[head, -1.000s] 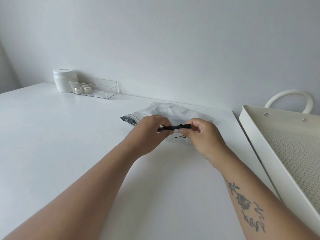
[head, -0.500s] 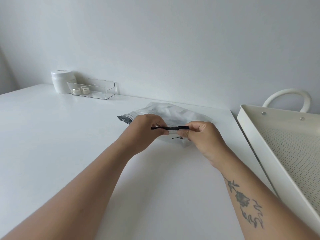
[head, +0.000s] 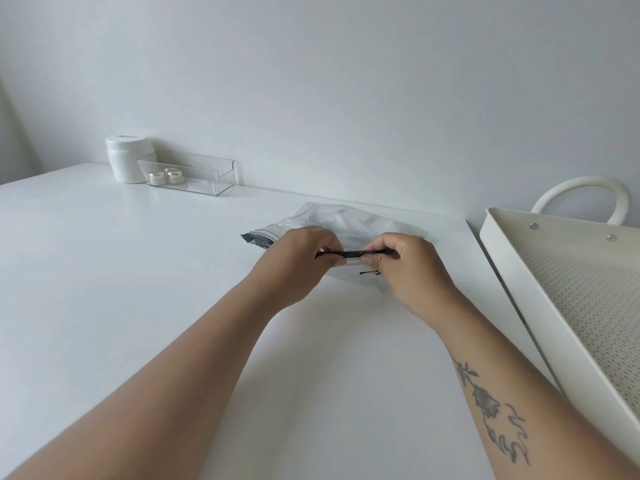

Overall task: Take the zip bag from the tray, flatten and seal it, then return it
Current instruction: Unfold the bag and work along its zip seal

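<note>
A clear zip bag with a dark zip strip lies crumpled on the white table, near the far edge. My left hand pinches the dark zip strip from the left. My right hand pinches the same strip from the right, thumbs close together. The bag's left end sticks out past my left hand. The cream perforated tray with a loop handle sits to the right, off the table's right edge.
A white jar and a clear plastic holder with two small round pots stand at the back left against the wall. The wall runs right behind the bag.
Both hands stay pinched on the zip strip and have shifted slightly along it; the bag rests in about the same place.
</note>
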Motion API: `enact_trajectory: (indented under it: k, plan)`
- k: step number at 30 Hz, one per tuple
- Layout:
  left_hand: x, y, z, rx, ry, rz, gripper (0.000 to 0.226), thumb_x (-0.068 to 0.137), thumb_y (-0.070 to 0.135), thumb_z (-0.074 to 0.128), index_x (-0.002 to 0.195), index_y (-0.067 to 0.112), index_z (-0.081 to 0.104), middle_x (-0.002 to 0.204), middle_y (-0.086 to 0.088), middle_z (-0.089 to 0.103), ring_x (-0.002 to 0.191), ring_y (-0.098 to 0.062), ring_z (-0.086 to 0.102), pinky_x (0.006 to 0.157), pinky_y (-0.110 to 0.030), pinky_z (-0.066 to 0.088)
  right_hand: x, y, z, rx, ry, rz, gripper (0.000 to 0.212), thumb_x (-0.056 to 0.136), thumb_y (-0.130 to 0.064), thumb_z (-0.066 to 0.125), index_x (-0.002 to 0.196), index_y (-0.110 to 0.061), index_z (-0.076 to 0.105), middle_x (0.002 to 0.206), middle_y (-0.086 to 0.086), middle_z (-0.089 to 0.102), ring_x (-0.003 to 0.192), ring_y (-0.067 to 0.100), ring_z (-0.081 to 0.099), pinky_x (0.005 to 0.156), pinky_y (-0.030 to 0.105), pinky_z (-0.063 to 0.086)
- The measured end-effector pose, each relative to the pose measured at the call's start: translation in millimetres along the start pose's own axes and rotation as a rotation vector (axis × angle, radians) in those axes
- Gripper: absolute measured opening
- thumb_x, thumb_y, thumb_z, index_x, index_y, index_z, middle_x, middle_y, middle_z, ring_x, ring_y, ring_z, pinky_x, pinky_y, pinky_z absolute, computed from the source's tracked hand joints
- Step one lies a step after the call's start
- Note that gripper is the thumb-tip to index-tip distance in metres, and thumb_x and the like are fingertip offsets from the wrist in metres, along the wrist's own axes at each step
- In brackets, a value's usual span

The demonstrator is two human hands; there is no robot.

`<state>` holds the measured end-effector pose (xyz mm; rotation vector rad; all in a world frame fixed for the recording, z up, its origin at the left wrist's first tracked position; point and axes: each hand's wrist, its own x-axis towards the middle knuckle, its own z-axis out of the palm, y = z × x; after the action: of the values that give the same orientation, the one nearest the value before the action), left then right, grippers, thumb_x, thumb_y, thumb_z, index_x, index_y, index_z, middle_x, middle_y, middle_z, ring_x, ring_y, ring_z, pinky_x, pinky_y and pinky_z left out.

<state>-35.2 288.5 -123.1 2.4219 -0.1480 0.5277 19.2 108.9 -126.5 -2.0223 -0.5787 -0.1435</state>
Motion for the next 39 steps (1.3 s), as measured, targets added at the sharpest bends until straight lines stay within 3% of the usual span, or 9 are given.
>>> enact_trajectory:
  k: [4, 8, 14, 23, 25, 29, 32, 35, 39]
  plan:
    - [-2, -2, -2, -0.032, -0.015, 0.046, 0.008, 0.085, 0.028, 0.071, 0.089, 0.021, 0.069, 0.082, 0.016, 0.062, 0.081, -0.007, 0.057, 0.071, -0.021, 0.044, 0, 2, 0, -0.008, -0.006, -0.003, 0.010, 0.085, -0.015, 0.070, 0.079, -0.022, 0.070, 0.072, -0.004, 0.065, 0.064, 0.011, 0.053, 0.052, 0.012, 0.037]
    - [-2, 1, -2, -0.020, -0.020, 0.034, 0.005, 0.088, 0.023, 0.067, 0.084, 0.021, 0.068, 0.080, 0.013, 0.061, 0.081, -0.016, 0.058, 0.073, -0.032, 0.047, -1, 3, 0, 0.071, -0.054, 0.019, 0.008, 0.084, -0.017, 0.072, 0.079, -0.023, 0.072, 0.073, -0.004, 0.065, 0.065, 0.010, 0.052, 0.056, 0.015, 0.039]
    - [0, -1, -1, 0.027, 0.019, -0.045, 0.010, 0.092, 0.021, 0.060, 0.084, 0.019, 0.064, 0.079, 0.008, 0.059, 0.076, -0.017, 0.053, 0.070, -0.038, 0.045, -4, 4, -2, 0.326, -0.047, 0.099, 0.009, 0.084, -0.012, 0.072, 0.088, -0.020, 0.073, 0.081, -0.001, 0.074, 0.078, 0.013, 0.067, 0.085, 0.037, 0.055]
    - [-1, -9, -9, -0.114, 0.015, -0.106, 0.006, 0.079, 0.027, 0.077, 0.081, 0.024, 0.072, 0.080, 0.009, 0.069, 0.078, -0.002, 0.058, 0.063, -0.008, 0.041, -2, 11, -8, 0.280, 0.034, 0.122, 0.009, 0.088, -0.011, 0.066, 0.082, -0.005, 0.069, 0.070, -0.008, 0.072, 0.075, 0.005, 0.071, 0.077, 0.035, 0.056]
    - [-2, -11, -8, -0.091, 0.004, -0.117, 0.003, 0.082, 0.025, 0.075, 0.082, 0.025, 0.072, 0.082, 0.009, 0.070, 0.078, -0.004, 0.059, 0.063, -0.010, 0.042, -2, 12, -9, 0.272, 0.046, 0.148, 0.010, 0.090, -0.011, 0.064, 0.084, -0.003, 0.067, 0.073, -0.006, 0.072, 0.075, 0.009, 0.069, 0.078, 0.040, 0.055]
    - [-1, -7, 0, -0.019, 0.000, -0.116, 0.005, 0.088, 0.020, 0.067, 0.085, 0.019, 0.071, 0.086, 0.006, 0.067, 0.084, -0.017, 0.060, 0.076, -0.032, 0.048, -3, 8, -5, 0.094, 0.064, 0.047, 0.015, 0.091, -0.012, 0.061, 0.101, -0.021, 0.066, 0.093, -0.006, 0.065, 0.081, 0.014, 0.058, 0.071, 0.028, 0.045]
    - [1, -4, 1, 0.028, 0.040, -0.102, 0.008, 0.090, 0.017, 0.063, 0.086, 0.016, 0.070, 0.086, 0.005, 0.065, 0.084, -0.019, 0.057, 0.077, -0.040, 0.049, -4, -1, 7, -0.249, 0.032, -0.194, 0.043, 0.087, -0.014, 0.066, 0.126, -0.030, 0.056, 0.118, -0.007, 0.055, 0.111, 0.014, 0.045, 0.093, 0.026, 0.034]
    - [0, 0, 1, 0.047, 0.090, -0.062, 0.009, 0.090, 0.018, 0.062, 0.085, 0.016, 0.070, 0.082, 0.004, 0.064, 0.080, -0.020, 0.056, 0.074, -0.044, 0.049, -3, -11, 17, -0.527, 0.091, -0.313, 0.019, 0.087, -0.020, 0.068, 0.106, -0.024, 0.067, 0.102, -0.006, 0.064, 0.106, 0.021, 0.047, 0.092, 0.030, 0.028]
    - [0, 4, -4, 0.049, 0.030, -0.017, 0.008, 0.087, 0.022, 0.067, 0.087, 0.017, 0.074, 0.081, 0.001, 0.067, 0.078, -0.018, 0.059, 0.072, -0.042, 0.049, -3, -11, 11, -0.496, 0.121, -0.241, 0.008, 0.088, -0.018, 0.066, 0.087, -0.023, 0.073, 0.074, -0.017, 0.058, 0.093, 0.020, 0.052, 0.089, 0.030, 0.027]
